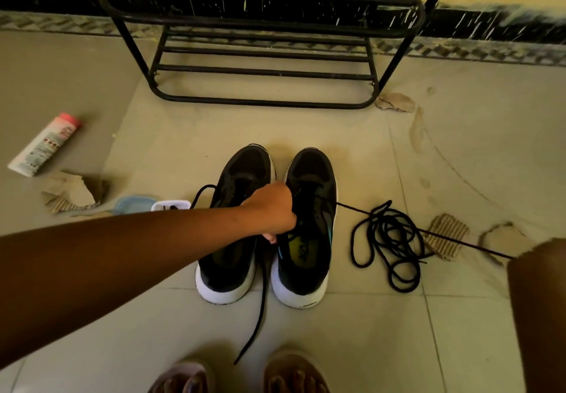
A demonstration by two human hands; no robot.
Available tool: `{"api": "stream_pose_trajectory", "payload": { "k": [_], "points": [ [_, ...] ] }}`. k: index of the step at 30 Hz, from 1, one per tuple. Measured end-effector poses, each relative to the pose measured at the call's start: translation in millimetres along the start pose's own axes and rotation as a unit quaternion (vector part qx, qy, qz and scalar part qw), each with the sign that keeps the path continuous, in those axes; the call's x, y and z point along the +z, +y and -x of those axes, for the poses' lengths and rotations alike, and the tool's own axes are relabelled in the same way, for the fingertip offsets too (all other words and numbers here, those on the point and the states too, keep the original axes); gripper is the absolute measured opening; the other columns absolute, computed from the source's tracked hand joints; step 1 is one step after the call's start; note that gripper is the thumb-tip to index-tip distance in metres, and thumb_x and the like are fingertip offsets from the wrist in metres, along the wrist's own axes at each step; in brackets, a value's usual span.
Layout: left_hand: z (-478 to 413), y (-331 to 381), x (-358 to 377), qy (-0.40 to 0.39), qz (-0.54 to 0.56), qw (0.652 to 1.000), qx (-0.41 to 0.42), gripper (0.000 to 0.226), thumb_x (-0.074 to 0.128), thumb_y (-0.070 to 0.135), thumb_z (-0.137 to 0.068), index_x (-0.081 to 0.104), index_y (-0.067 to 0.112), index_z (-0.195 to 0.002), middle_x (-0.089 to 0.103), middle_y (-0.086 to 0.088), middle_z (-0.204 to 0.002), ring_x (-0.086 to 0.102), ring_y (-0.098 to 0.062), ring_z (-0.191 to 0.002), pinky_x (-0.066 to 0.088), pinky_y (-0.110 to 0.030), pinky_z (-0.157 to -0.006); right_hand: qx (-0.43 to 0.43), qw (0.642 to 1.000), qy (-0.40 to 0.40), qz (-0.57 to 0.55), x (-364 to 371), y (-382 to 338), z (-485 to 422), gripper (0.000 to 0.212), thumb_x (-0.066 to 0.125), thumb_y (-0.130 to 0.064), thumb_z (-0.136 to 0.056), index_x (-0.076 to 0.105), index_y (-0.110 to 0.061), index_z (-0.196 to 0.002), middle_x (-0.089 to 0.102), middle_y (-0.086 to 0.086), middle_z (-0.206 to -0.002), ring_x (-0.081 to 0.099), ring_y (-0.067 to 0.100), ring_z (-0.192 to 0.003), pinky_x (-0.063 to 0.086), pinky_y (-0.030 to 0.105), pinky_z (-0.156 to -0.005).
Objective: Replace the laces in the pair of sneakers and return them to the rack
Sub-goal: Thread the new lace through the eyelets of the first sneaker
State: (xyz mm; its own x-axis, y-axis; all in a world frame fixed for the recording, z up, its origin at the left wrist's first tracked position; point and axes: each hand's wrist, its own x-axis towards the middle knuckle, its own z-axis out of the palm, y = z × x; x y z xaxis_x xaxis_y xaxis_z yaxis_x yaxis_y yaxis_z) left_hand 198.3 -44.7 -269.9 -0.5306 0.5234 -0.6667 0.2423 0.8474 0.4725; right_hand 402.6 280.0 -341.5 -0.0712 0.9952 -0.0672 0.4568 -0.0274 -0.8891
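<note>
Sandalled feet (295, 374) stood at six o'clock. Just beyond them sat the sneakers (309, 178), toes toward the rack (263, 71) at twelve. The left hand (271, 209) curled between them, its grip hidden. The right hand was out of sight. A loose lace (386, 231) lay coiled at three.

Two sneakers stand side by side on the floor (337, 346), toes toward the rack (263, 70) behind them: the left sneaker (242, 166) and the right sneaker (312, 172). The left hand (271, 209) lies over their inner edges. A loose lace (381, 224) lies coiled right of the right sneaker, a tube (46, 144) far left, and a lid (134, 204) just left of the left sneaker.
</note>
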Motion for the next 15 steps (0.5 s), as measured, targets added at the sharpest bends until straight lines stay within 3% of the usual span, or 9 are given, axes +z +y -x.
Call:
{"api": "stream_pose_trajectory", "payload": {
  "k": [2,3,5,7,9,12,15],
  "points": [
    [0,1,0,0.001,0.004,1.000,-0.009,0.022,0.051,0.012,-0.091,0.044,-0.002,-0.105,0.059,-0.011,-0.055,0.060,-0.007,-0.041,0.040,-0.016,-0.033,-0.038,0.997,0.017,0.068,9,-29,37,0.014,0.054,-0.040,-0.075,0.066,-0.039,-0.080,0.062,-0.004,-0.085,0.061,0.014,-0.080,0.049,0.034,-0.084],
    [-1,1,1,0.003,0.003,1.000,-0.009,0.024,0.051,0.014,-0.091,0.043,-0.003,-0.106,0.060,-0.012,-0.056,0.061,-0.008,-0.041,0.041,-0.016,-0.034,-0.081,0.990,-0.023,0.109,16,-39,57,0.015,0.061,-0.035,-0.079,0.069,-0.033,-0.091,0.064,0.004,-0.099,0.061,0.024,-0.094,0.048,0.039,-0.091],
    [0,1,1,0.009,-0.005,1.000,-0.002,0.020,0.050,0.015,-0.091,0.045,-0.001,-0.102,0.061,-0.013,-0.058,0.059,-0.010,-0.037,0.042,-0.017,-0.036,-0.215,0.948,-0.169,0.160,42,-65,104,0.025,0.070,-0.023,-0.082,0.069,-0.016,-0.106,0.059,0.002,-0.112,0.053,0.022,-0.108,0.041,0.035,-0.096],
    [1,0,1,0.013,-0.006,1.000,0.007,0.009,0.049,0.015,-0.091,0.044,0.008,-0.089,0.060,-0.011,-0.056,0.055,-0.011,-0.032,0.041,-0.016,-0.036,-0.294,0.897,-0.306,0.121,69,-84,148,0.026,0.071,-0.018,-0.082,0.068,-0.014,-0.108,0.058,-0.008,-0.107,0.054,0.013,-0.103,0.043,0.028,-0.090],
    [1,-2,2,0.011,-0.007,1.000,0.009,0.015,0.049,0.017,-0.091,0.040,0.013,-0.079,0.062,-0.012,-0.058,0.056,-0.012,-0.035,0.041,-0.015,-0.037,-0.328,0.845,-0.403,0.125,87,-91,175,0.029,0.072,-0.016,-0.081,0.067,-0.015,-0.109,0.063,-0.008,-0.104,0.058,0.009,-0.096,0.045,0.023,-0.085],
    [0,-4,3,0.037,-0.043,0.998,0.014,0.019,0.053,0.022,-0.091,0.041,0.009,-0.084,0.055,-0.006,-0.065,0.053,-0.013,-0.049,0.036,-0.015,-0.036,-0.330,0.819,-0.431,0.184,103,-89,192,0.031,0.069,-0.014,-0.083,0.066,-0.014,-0.113,0.070,0.002,-0.100,0.064,0.015,-0.092,0.051,0.030,-0.085],
    [-2,-5,4,0.057,-0.067,0.996,0.027,0.023,0.055,0.024,-0.091,0.039,0.008,-0.091,0.047,-0.003,-0.068,0.049,-0.015,-0.056,0.034,-0.018,-0.038,-0.322,0.827,-0.423,0.183,105,-86,193,0.024,0.065,-0.011,-0.085,0.065,-0.013,-0.109,0.070,0.004,-0.091,0.065,0.017,-0.085,0.053,0.034,-0.082]
  ]
}}
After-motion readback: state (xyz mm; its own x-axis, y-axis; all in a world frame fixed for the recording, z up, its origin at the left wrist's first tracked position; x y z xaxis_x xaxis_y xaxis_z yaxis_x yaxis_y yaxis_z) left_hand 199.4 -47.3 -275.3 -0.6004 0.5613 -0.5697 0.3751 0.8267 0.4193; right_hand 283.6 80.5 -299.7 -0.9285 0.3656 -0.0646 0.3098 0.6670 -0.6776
